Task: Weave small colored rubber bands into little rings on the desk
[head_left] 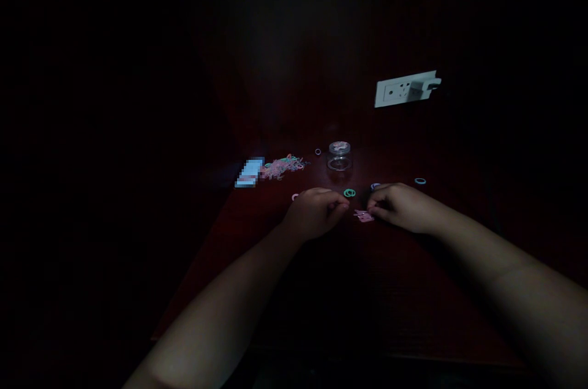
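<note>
My left hand [318,212] is closed over the dark red table, thumb and fingertips together; whatever they pinch is too small to make out. Just to its right lie green rings [350,193], overlapping. My right hand [399,207] is also closed, its fingertips touching or right beside a small group of pink hair clips or similar flat pink pieces [364,215]. Behind its knuckles a purple ring [375,186] shows in part. A pink ring [294,197] is half hidden behind my left hand.
A clear lidded jar [339,159] stands toward the back, near a small pale ring [318,152]. A heap of pastel bands [283,166] lies beside a lit, blurred phone-like screen [250,173]. A blue ring [420,181] is at right. A wall socket [404,90] holds a plug.
</note>
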The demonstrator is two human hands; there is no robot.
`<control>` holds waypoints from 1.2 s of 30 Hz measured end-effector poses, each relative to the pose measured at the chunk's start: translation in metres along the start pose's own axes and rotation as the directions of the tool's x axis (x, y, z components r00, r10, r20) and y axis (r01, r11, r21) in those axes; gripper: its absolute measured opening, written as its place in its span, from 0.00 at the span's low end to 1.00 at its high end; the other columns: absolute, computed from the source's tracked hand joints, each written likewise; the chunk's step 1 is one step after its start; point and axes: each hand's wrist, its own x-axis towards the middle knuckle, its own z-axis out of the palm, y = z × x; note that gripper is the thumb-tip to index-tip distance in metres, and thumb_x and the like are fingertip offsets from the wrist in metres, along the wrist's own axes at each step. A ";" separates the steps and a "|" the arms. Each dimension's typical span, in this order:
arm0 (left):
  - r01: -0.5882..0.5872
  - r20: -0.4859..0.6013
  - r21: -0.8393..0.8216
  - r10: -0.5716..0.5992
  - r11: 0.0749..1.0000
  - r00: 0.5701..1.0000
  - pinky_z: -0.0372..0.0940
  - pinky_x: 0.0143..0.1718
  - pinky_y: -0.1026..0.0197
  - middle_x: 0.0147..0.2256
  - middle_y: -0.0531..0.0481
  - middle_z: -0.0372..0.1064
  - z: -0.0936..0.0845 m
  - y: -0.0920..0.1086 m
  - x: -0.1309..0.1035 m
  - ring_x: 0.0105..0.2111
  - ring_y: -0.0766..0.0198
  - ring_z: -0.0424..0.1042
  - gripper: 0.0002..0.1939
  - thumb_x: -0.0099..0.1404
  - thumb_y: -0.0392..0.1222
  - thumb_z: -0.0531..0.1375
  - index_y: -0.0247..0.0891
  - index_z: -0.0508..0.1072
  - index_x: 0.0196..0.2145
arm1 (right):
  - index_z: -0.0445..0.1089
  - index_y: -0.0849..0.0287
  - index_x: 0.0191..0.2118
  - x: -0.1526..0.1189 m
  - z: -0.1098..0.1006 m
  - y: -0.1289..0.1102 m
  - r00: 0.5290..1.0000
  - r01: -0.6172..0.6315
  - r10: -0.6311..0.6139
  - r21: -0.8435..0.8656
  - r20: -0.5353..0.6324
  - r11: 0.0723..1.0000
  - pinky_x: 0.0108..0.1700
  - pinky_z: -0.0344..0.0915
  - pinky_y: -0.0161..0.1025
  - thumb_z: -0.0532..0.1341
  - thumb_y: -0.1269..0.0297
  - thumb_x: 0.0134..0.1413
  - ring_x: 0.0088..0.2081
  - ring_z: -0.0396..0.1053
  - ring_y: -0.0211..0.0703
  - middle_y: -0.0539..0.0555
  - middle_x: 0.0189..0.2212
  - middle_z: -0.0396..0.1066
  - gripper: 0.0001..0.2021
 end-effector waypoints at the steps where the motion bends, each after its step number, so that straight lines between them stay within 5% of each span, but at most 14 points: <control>1: 0.006 -0.002 -0.005 -0.006 1.000 1.000 0.67 0.35 0.60 0.31 0.52 0.75 0.000 0.000 0.000 0.30 0.66 0.71 0.08 0.67 0.42 0.58 0.40 0.77 0.38 | 0.74 0.55 0.30 0.000 0.000 -0.002 1.000 0.008 -0.007 0.016 -0.013 1.000 0.36 0.62 0.39 0.59 0.65 0.56 0.31 0.69 0.43 0.52 0.29 0.74 0.08; 5: 0.024 0.005 -0.037 -0.024 0.999 1.000 0.67 0.35 0.61 0.36 0.52 0.76 0.000 0.003 0.001 0.31 0.66 0.72 0.11 0.63 0.44 0.63 0.41 0.76 0.43 | 0.73 0.57 0.30 -0.001 -0.002 -0.016 0.997 0.060 -0.054 0.106 -0.059 0.993 0.33 0.60 0.38 0.58 0.64 0.58 0.29 0.67 0.41 0.51 0.27 0.71 0.09; 12: 0.033 0.059 -0.009 -0.032 0.999 0.998 0.67 0.37 0.62 0.31 0.55 0.77 -0.001 0.008 0.003 0.31 0.67 0.74 0.04 0.63 0.43 0.63 0.44 0.78 0.35 | 0.71 0.58 0.29 -0.001 -0.003 -0.030 0.990 0.123 -0.111 0.148 -0.084 0.981 0.34 0.60 0.38 0.58 0.65 0.58 0.29 0.67 0.42 0.52 0.26 0.70 0.08; 27: 0.039 0.074 -0.020 -0.037 0.999 0.997 0.65 0.35 0.65 0.30 0.55 0.76 0.001 0.002 0.000 0.29 0.69 0.72 0.05 0.62 0.40 0.61 0.41 0.77 0.34 | 0.72 0.57 0.29 0.000 0.002 -0.008 0.999 0.000 0.001 0.035 -0.044 0.999 0.34 0.61 0.38 0.58 0.66 0.55 0.29 0.68 0.42 0.52 0.28 0.72 0.07; 31: 0.144 0.065 0.055 -0.147 0.988 0.987 0.65 0.33 0.64 0.32 0.53 0.76 -0.009 -0.013 0.001 0.29 0.67 0.72 0.07 0.64 0.43 0.59 0.40 0.76 0.34 | 0.73 0.57 0.29 0.001 0.003 -0.004 1.000 0.001 -0.001 0.002 -0.011 1.000 0.36 0.62 0.39 0.58 0.66 0.55 0.30 0.69 0.43 0.53 0.28 0.73 0.08; 34: 0.404 -0.065 0.203 -0.400 0.892 0.914 0.66 0.39 0.61 0.36 0.51 0.77 -0.024 -0.042 0.000 0.35 0.61 0.75 0.09 0.66 0.42 0.57 0.42 0.77 0.38 | 0.74 0.56 0.29 0.001 0.003 -0.003 1.000 -0.013 0.013 -0.015 -0.008 1.000 0.36 0.62 0.39 0.59 0.65 0.54 0.30 0.70 0.44 0.53 0.28 0.73 0.07; 36: 0.598 -0.168 0.263 -0.575 0.757 0.801 0.66 0.45 0.58 0.43 0.47 0.77 -0.034 -0.065 -0.004 0.43 0.57 0.75 0.12 0.68 0.42 0.54 0.42 0.76 0.44 | 0.74 0.56 0.29 0.001 0.003 -0.002 1.000 -0.024 0.024 -0.016 -0.003 1.000 0.36 0.62 0.39 0.59 0.65 0.53 0.30 0.70 0.44 0.53 0.28 0.74 0.07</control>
